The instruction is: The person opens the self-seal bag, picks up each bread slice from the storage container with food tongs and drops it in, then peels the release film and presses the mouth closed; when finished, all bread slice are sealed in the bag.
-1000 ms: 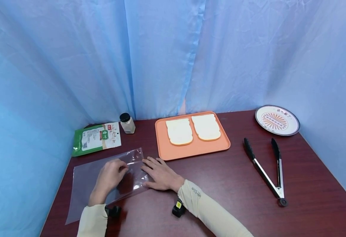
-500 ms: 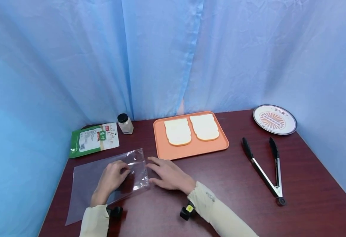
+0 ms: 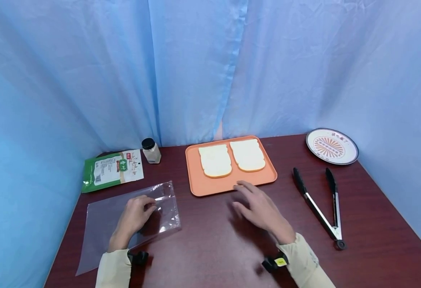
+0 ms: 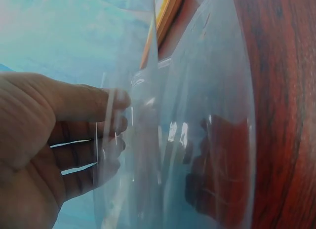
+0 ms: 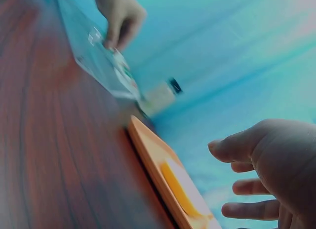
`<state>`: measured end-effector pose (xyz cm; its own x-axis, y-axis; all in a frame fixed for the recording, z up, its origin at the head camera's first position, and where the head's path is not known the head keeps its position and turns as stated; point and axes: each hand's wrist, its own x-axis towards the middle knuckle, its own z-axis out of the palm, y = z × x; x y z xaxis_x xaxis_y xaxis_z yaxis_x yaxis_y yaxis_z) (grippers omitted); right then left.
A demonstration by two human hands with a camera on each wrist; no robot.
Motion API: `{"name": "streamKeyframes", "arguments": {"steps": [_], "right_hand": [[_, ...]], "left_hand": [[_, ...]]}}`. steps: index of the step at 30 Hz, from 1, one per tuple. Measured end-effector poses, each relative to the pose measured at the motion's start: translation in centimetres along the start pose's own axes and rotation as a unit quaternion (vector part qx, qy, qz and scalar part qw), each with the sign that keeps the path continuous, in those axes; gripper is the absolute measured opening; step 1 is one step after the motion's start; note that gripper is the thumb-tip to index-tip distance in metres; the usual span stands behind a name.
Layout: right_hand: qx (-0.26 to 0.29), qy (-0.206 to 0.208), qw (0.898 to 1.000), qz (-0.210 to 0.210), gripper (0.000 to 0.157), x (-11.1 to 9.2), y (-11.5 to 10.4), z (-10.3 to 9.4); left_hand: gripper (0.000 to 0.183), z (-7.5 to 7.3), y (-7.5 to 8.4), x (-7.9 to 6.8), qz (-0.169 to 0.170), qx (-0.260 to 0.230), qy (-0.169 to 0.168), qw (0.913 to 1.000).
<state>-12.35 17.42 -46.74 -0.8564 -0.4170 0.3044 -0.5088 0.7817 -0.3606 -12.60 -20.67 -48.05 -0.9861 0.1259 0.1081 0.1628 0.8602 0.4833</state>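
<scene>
Clear bag point(image 3: 100, 224) on left of surface point(image 3: 203, 256); left hand point(image 3: 133, 218) at it, grip clamped on its plastic. Left wrist view shows fingertips point(image 4: 118, 124) through bag; head view gives mostly back of hand. Right hand point(image 3: 262, 210) hangs by near edge of tray point(image 3: 228, 185), grip apart. Tongs point(image 3: 318, 214), plate point(image 3: 332, 146) in head view only. Packet point(image 3: 111, 170) badge reads 香叶; plate lettering too small.
</scene>
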Motion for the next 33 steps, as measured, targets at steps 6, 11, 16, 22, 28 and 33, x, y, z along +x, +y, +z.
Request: {"name": "streamKeyframes", "arguments": {"steps": [6, 11, 16, 22, 28, 33], "right_hand": [[-0.011, 0.057, 0.996, 0.066, 0.050, -2.5, 3.1, -2.3], [-0.018, 0.101, 0.983, 0.153, 0.048, -4.9, 5.9, -4.3], [-0.023, 0.137, 0.957, 0.254, 0.048, -7.3, 8.7, -5.9], [-0.017, 0.118, 0.910, 0.397, 0.068, -10.4, 11.8, -6.9], [0.003, 0.035, 0.877, 0.478, 0.103, -12.0, 13.6, -6.5], [-0.005, -0.006, 0.874, 0.486, 0.119, -12.2, 14.1, -5.9]], "left_hand": [[0.011, 0.0, -0.2, 0.0, -0.011, -0.013, -0.007, 0.9998], [0.006, 0.0, -0.4, 0.1, -0.014, -0.016, -0.008, 0.9997], [0.004, 0.0, -0.3, 0.1, -0.013, -0.018, -0.003, 0.9997], [0.004, 0.0, -0.3, 0.1, -0.017, -0.017, 0.001, 0.9997], [0.003, -0.3, -0.4, 0.1, -0.022, -0.022, 0.000, 0.9995], [0.004, -0.3, -0.5, 0.2, -0.019, -0.020, 0.000, 0.9996]]}}
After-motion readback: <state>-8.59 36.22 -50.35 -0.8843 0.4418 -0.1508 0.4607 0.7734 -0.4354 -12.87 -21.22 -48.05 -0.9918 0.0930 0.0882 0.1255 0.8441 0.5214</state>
